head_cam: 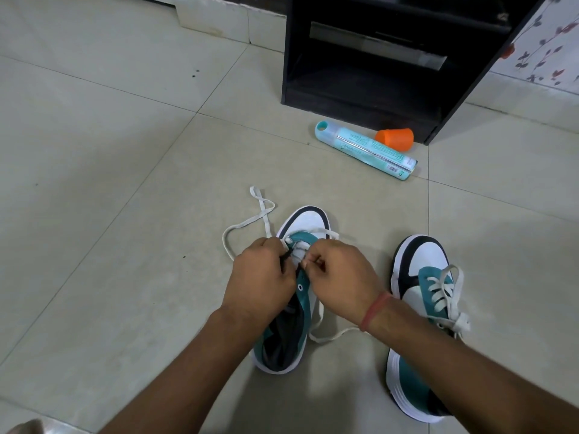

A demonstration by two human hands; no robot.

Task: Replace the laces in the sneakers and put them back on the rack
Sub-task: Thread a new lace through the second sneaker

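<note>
Two teal, white and black sneakers stand on the tiled floor, toes pointing away from me. The left sneaker [305, 223] is partly laced; its white lace [247, 222] trails in loops on the floor to the left, and another stretch runs out under my right wrist. My left hand [261, 277] grips the shoe's left eyelet edge with curled fingers. My right hand [341, 277] pinches the lace at the eyelets. The right sneaker [423, 308] stands fully laced under my right forearm. The black shoe rack [369, 98] stands at the back.
A teal spray can [365, 150] lies on the floor in front of the rack, with an orange cap [395, 138] beside it. A floral wall panel [545, 42] is at the far right. Pale floor tiles [109, 151] spread to the left.
</note>
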